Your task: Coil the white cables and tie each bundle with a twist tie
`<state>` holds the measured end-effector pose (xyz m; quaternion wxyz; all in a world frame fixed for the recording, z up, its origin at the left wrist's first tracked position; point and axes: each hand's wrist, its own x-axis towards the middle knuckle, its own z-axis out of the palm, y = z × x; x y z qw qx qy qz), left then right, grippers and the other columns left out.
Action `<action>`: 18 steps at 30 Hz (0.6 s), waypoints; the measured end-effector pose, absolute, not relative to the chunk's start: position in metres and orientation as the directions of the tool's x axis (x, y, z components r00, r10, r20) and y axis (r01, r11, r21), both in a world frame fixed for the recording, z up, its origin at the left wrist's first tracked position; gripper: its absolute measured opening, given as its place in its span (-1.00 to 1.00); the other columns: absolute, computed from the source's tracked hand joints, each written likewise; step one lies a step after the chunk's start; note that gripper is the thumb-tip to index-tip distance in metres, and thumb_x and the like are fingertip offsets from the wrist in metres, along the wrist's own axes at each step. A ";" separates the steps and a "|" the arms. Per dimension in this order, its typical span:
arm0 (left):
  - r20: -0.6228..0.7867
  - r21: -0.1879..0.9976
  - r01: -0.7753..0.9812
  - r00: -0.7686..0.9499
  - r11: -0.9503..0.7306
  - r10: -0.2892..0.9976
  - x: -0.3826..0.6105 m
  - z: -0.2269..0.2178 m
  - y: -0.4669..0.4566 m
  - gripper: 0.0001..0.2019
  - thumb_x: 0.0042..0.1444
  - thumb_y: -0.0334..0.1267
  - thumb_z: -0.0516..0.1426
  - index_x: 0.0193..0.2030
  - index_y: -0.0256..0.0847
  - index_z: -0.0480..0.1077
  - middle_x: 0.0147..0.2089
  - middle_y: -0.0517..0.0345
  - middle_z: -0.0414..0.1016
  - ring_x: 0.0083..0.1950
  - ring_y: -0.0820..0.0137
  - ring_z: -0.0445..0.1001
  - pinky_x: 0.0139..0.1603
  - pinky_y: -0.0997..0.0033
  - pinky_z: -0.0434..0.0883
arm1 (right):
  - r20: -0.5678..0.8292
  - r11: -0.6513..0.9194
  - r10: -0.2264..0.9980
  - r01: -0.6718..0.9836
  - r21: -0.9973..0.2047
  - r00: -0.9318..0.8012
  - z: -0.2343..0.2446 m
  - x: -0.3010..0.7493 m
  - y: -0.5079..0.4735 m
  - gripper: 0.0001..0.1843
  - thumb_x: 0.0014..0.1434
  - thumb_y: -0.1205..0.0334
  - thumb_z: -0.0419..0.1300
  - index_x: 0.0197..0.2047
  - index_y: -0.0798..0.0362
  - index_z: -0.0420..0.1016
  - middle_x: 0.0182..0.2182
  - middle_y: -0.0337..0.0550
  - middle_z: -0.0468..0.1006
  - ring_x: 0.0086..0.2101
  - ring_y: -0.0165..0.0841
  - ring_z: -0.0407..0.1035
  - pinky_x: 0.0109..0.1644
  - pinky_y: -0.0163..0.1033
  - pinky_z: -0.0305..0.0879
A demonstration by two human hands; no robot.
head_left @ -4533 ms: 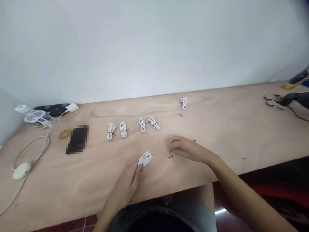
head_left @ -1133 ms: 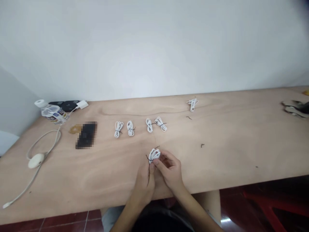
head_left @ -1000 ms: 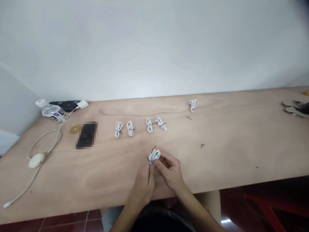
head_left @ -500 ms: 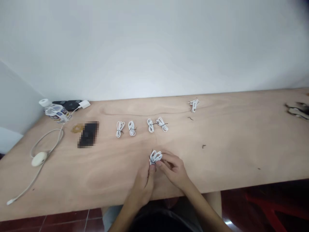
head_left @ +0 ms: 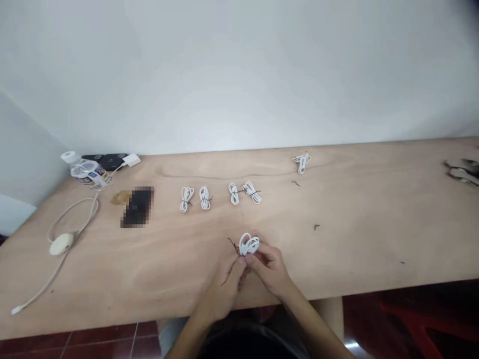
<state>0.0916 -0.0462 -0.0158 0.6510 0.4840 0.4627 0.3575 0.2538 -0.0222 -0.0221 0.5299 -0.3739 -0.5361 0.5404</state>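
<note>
A coiled white cable bundle (head_left: 248, 244) with a thin dark twist tie (head_left: 233, 245) sticking out to its left is pinched between both my hands near the front edge of the wooden table (head_left: 355, 219). My left hand (head_left: 224, 286) grips it from below left, fingers closed. My right hand (head_left: 269, 268) pinches it from the right, fingers closed. Beyond them lie tied white cable bundles in a row (head_left: 186, 198) (head_left: 204, 197) (head_left: 233, 193) (head_left: 252, 192). One more bundle (head_left: 301, 162) lies further back right.
At the left are a water bottle (head_left: 85, 170), a black charger pad with a white plug (head_left: 112, 160), a blurred dark object (head_left: 136, 206), and a white puck on a long cord (head_left: 60, 244). Loose dark ties (head_left: 316, 227) (head_left: 295, 183) lie right. A tool (head_left: 462, 169) lies far right.
4.5 s ago my left hand held the bundle while my right reached for a tie on the table. Now both hands pinch the bundle; the tie's end has swung out left.
</note>
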 end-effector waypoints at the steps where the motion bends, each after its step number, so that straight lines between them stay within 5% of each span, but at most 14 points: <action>1: -0.301 0.934 -0.068 0.379 0.350 0.875 0.092 -0.014 -0.045 -0.57 0.43 0.17 0.06 -0.14 -0.18 0.47 -0.37 0.23 0.37 -0.42 0.44 0.25 -0.41 0.45 0.27 | 0.140 0.108 0.975 -0.183 -0.977 -0.175 -0.022 0.255 -0.023 -0.77 0.31 -0.02 0.36 -0.16 -0.04 0.70 -0.16 -0.05 0.48 -0.22 -0.21 0.42 -0.22 -0.18 0.51; 3: -0.329 0.889 -0.125 0.494 0.440 0.805 0.092 -0.009 -0.042 -0.54 0.40 0.22 0.08 -0.20 -0.20 0.40 -0.39 0.29 0.27 -0.49 0.53 0.09 -0.49 0.51 0.09 | 0.121 0.084 0.973 -0.188 -0.978 -0.196 -0.021 0.256 -0.024 -0.76 0.32 -0.02 0.34 -0.19 -0.03 0.67 -0.15 -0.05 0.45 -0.26 -0.24 0.39 -0.33 -0.22 0.47; 5: -0.300 0.910 -0.096 0.521 0.404 0.799 0.090 -0.005 -0.040 -0.52 0.39 0.22 0.09 -0.23 -0.22 0.41 -0.39 0.27 0.29 -0.49 0.53 0.10 -0.47 0.49 0.13 | 0.158 0.130 0.971 -0.154 -0.979 -0.180 -0.019 0.257 -0.023 -0.75 0.36 0.00 0.31 -0.26 -0.01 0.64 -0.20 -0.07 0.44 -0.27 -0.24 0.37 -0.31 -0.22 0.45; 10: -0.073 0.991 0.128 0.245 0.042 0.967 0.081 -0.003 -0.038 -0.70 0.41 -0.01 0.18 0.04 -0.19 0.52 -0.21 0.11 0.50 -0.20 0.33 0.45 -0.11 0.34 0.44 | 0.263 0.261 0.958 -0.033 -0.965 -0.116 -0.014 0.256 -0.019 -0.72 0.41 0.07 0.24 -0.32 -0.01 0.61 -0.30 -0.10 0.44 -0.20 -0.19 0.36 -0.06 -0.13 0.41; 13: 0.184 0.945 0.260 0.071 -0.197 0.980 0.072 -0.007 -0.034 -0.66 0.34 -0.16 0.27 0.21 -0.09 0.46 -0.08 0.10 0.51 -0.24 0.40 0.46 -0.22 0.40 0.46 | 0.258 0.258 0.962 -0.009 -0.966 -0.093 -0.014 0.255 -0.018 -0.71 0.42 0.06 0.23 -0.32 -0.01 0.60 -0.28 -0.10 0.47 -0.20 -0.19 0.38 -0.05 -0.14 0.40; 18: 0.461 0.767 0.384 0.227 -0.514 0.858 0.057 -0.008 -0.022 -0.70 0.34 -0.31 0.26 0.18 -0.01 0.54 0.00 0.06 0.55 -0.22 0.40 0.52 -0.23 0.40 0.51 | 0.219 0.222 0.963 0.000 -0.975 -0.159 -0.015 0.256 -0.019 -0.74 0.41 0.05 0.25 -0.23 -0.01 0.66 -0.20 -0.06 0.54 -0.14 -0.16 0.43 0.03 -0.11 0.41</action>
